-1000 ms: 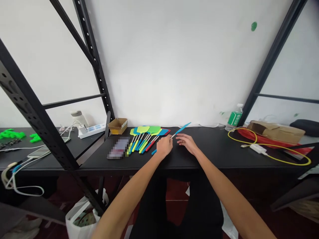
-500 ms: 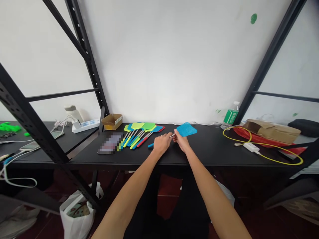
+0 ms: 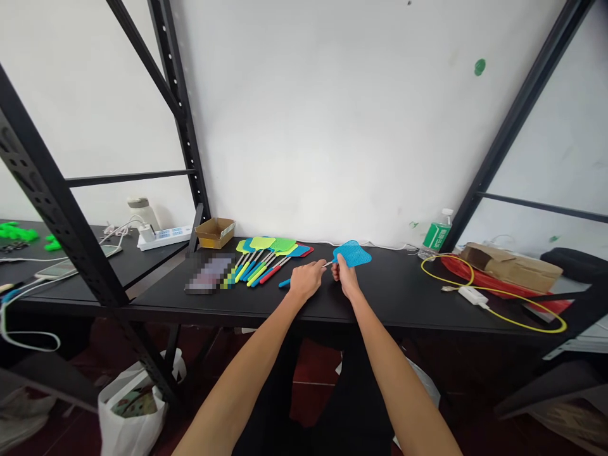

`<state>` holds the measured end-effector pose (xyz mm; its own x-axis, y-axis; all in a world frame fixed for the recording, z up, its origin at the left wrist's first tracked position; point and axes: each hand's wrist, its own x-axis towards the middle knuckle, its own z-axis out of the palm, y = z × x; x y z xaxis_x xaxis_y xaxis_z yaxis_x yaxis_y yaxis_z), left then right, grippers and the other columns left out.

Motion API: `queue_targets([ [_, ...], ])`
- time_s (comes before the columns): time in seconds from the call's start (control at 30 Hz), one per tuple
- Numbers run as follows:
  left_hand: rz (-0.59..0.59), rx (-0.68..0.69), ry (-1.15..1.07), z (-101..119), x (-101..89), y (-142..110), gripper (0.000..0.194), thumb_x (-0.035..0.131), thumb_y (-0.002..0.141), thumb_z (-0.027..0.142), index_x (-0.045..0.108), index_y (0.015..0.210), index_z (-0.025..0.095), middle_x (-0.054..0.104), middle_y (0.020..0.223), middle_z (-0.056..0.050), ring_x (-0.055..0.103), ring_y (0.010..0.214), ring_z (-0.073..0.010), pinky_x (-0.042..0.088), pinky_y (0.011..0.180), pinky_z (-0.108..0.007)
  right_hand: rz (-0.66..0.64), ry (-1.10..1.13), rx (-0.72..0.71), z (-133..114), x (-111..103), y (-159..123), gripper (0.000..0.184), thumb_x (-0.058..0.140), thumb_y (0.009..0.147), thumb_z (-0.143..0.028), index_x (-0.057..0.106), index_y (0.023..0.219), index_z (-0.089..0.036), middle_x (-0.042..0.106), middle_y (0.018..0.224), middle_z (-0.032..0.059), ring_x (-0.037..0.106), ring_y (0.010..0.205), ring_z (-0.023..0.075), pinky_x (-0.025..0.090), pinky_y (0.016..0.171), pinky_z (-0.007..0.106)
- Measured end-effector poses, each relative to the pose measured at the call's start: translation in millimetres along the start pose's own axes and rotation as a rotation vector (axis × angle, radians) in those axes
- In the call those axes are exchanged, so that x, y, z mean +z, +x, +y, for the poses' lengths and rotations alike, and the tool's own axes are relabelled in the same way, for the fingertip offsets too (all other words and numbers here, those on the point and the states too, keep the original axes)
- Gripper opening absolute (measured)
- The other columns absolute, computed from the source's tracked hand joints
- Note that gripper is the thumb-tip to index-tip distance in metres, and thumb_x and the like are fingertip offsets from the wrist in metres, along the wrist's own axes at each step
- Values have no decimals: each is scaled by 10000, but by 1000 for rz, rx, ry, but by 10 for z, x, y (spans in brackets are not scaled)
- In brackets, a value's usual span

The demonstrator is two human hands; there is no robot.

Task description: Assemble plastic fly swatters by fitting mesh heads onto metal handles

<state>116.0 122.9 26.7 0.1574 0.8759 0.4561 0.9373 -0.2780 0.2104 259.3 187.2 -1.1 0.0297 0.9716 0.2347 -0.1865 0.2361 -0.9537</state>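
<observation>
A blue fly swatter (image 3: 352, 254) with a metal shaft is held between my two hands above the black table, its blue handle end pointing left. My left hand (image 3: 306, 279) is closed around the shaft near the handle. My right hand (image 3: 346, 276) grips the swatter where the shaft meets the perforated head, the thumb lying on top. To the left of my hands lies a fanned group of several fly swatters (image 3: 262, 243) with yellow, green, blue and red heads, their handles towards me.
On the black table (image 3: 266, 305), a small cardboard box (image 3: 215, 233) and a blurred-out phone-like item (image 3: 209, 273) lie left. At right are a water bottle (image 3: 436, 234), a yellow cable (image 3: 515, 316), and a brown paper package (image 3: 512, 266) on red plastic. Black shelf posts (image 3: 183, 114) frame both sides.
My right hand has slid a little away from my left along the swatter, and its thumb now lies on the head's base. The camera view has shifted slightly.
</observation>
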Motion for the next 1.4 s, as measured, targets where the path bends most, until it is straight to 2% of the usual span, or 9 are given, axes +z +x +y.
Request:
queue_targets([
  [0.23,8,-14,-18,-36,-7,-10,338,341,1049,374,583,1279,324,732,1111,-42,692,964,-241,427,741,-303,-79,-14,-21,-54,3,-51,543,604,803,-707,550,608,-203,505,522,-28,446,442,90,334,420,220],
  [0.37,9,-26,-21,-23,-16,-14,347,319,1053,393,599,1235,298,738,1079,-58,696,940,-245,425,740,-308,-74,2,-25,-49,7,-55,521,626,798,-682,561,608,-201,527,529,-24,467,449,95,346,432,223],
  [0.47,16,-24,-27,-5,-18,-17,350,314,1054,412,599,1215,289,735,1068,-59,694,943,-242,423,737,-301,-4,37,-19,-38,14,-32,512,642,779,-676,546,602,-205,540,526,-21,474,447,97,345,424,226],
  [0.63,41,-35,-36,-8,-12,-23,290,409,1029,409,577,1226,277,714,1099,-58,683,965,-247,420,726,-290,204,138,-34,-61,-21,39,519,575,793,-713,485,626,-230,516,516,-30,463,438,100,368,420,239],
  [0.77,48,-48,-44,-26,-12,-28,263,440,1020,398,575,1204,268,699,1095,-59,674,964,-242,423,731,-288,266,181,-36,-102,-64,64,510,559,806,-710,479,637,-236,510,500,-24,490,440,114,404,428,256],
  [0.93,48,-33,-60,-38,-14,-31,200,485,1004,363,577,1153,267,674,1127,-42,650,995,-223,426,742,-283,221,180,-23,-116,-51,24,493,653,755,-692,561,701,-211,567,540,-11,533,464,121,420,438,255],
  [1.13,72,-9,-67,-58,-17,-37,149,541,972,280,558,1119,258,635,1126,-39,605,1021,-213,430,765,-285,92,153,17,-99,-26,-16,505,734,705,-677,629,716,-183,606,563,8,525,455,112,404,423,242],
  [1.4,100,56,-75,-74,8,-40,124,593,954,291,571,1071,261,630,1091,-15,597,994,-197,421,745,-283,126,117,-20,-16,-47,25,566,656,743,-735,651,666,-174,557,522,-1,494,442,105,391,417,236],
])
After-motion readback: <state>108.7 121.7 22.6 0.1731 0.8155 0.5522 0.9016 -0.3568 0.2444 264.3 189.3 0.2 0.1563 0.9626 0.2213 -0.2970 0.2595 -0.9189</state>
